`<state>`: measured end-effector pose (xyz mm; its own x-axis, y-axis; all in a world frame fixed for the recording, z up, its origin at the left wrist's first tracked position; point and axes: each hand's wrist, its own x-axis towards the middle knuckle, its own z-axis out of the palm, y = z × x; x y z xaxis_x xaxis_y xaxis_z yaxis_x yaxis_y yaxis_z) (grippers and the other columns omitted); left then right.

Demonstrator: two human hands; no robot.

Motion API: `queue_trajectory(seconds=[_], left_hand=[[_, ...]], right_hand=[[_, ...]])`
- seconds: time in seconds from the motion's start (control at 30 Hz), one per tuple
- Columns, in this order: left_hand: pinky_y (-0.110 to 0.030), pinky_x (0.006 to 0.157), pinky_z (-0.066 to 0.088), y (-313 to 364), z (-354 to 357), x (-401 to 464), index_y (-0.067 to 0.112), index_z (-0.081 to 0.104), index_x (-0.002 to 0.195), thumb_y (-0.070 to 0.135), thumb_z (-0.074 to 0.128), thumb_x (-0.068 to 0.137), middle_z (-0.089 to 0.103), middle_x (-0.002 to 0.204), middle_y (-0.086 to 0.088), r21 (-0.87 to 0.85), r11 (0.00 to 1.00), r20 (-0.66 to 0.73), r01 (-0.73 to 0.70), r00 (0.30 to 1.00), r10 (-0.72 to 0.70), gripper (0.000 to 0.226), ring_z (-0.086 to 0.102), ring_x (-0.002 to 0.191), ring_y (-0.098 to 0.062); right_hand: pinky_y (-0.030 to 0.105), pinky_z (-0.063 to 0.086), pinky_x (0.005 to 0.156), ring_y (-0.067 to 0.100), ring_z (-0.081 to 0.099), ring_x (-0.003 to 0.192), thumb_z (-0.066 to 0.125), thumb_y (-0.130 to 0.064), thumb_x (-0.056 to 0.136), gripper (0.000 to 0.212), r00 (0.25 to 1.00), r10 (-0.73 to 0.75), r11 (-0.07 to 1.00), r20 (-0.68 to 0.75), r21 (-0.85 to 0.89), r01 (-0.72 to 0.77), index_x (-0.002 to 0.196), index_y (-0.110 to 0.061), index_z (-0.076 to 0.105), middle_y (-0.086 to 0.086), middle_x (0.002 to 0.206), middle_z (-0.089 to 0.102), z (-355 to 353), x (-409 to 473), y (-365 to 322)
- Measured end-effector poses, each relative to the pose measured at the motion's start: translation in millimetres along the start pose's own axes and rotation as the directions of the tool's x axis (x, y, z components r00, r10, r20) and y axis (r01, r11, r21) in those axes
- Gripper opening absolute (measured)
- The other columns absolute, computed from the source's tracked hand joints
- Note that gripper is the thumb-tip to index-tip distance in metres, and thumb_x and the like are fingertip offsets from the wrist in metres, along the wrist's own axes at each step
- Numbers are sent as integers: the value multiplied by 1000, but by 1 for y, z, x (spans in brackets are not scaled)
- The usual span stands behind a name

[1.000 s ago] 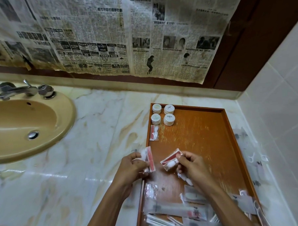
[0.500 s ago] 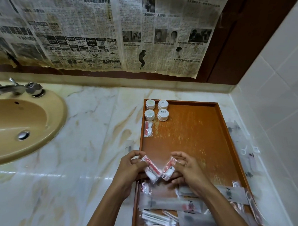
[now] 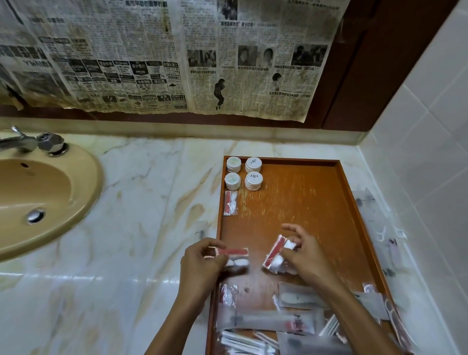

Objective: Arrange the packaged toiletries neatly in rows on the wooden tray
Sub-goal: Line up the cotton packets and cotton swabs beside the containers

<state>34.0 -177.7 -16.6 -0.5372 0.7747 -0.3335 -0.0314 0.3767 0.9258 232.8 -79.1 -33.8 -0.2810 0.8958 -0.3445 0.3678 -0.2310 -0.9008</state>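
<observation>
Mid-sort: left hand (image 3: 201, 262) and right hand (image 3: 301, 251) each pinch a red-and-white packet (image 3: 235, 256) over the wooden tray (image 3: 295, 201) — next, likely laying them beside the placed packet (image 3: 230, 203).

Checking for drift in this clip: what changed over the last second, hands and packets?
Half a second ago the two red-and-white packets met tip to tip; now the left hand has turned its packet flat and drawn it left, the right hand has pulled its packet right, so a gap shows. Both still pinch. The round soaps, the placed packet and the wooden tray stayed.
</observation>
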Motion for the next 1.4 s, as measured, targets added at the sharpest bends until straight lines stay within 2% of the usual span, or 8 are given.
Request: queue_trajectory(seconds=[0.17,0.33,0.53,0.7,0.87,1.0,1.27,1.4], left_hand=[[-26,57,55,9,26,3,27,72,83,21,73,80,69,70,15,321,898,17,-300,950,311,7,66,61,-6],[-31,68,41,-4,36,19,19,73,87,34,65,86,63,88,-5,815,401,177,-418,838,516,17,53,85,-23],[-36,71,39,-5,21,34,27,75,93,21,68,85,60,99,-1,747,232,441,-624,725,530,13,54,91,-25],[-35,72,19,-4,18,38,28,66,103,18,48,92,55,107,3,707,26,660,-707,672,335,24,46,105,-21],[-39,78,31,2,22,36,24,69,92,31,56,89,58,97,0,805,47,538,-591,761,362,16,50,101,-25],[-38,57,40,6,28,35,18,67,61,28,84,61,56,71,0,857,70,432,-510,787,440,20,54,71,-24],[-36,74,29,6,23,59,21,68,97,40,44,92,52,99,-2,912,90,339,-399,860,382,31,42,99,-25],[-34,67,31,9,18,62,21,69,93,31,46,94,52,93,-3,902,93,358,-422,849,389,25,43,93,-26]], right_hand=[[42,61,71,14,69,87,65,-4,88,54,996,-75,982,51,-167,82,129,-35,49,3,121,62,-8,38,-13],[41,45,102,19,44,125,65,-24,90,49,983,-185,779,4,-609,149,136,-28,46,-3,138,49,-13,64,-6],[25,31,93,8,39,114,61,-27,93,31,901,-423,638,97,-674,372,124,-26,62,-7,127,55,-19,56,12],[30,36,99,13,37,121,60,-40,92,35,883,-387,507,266,-738,445,125,-28,63,-8,131,53,-16,53,17],[30,39,96,12,40,117,59,-39,93,34,875,-410,484,257,-752,447,126,-29,63,-9,132,53,-6,65,7],[29,38,95,13,40,118,58,-37,94,35,865,-419,491,274,-733,470,127,-27,62,-8,135,52,5,83,-3],[32,38,96,15,41,118,60,-43,90,42,843,-435,475,317,-714,514,130,-28,59,-6,137,51,27,113,-20],[32,36,98,16,39,123,60,-45,89,45,839,-443,475,316,-711,519,131,-28,58,-6,140,49,31,120,-21]])
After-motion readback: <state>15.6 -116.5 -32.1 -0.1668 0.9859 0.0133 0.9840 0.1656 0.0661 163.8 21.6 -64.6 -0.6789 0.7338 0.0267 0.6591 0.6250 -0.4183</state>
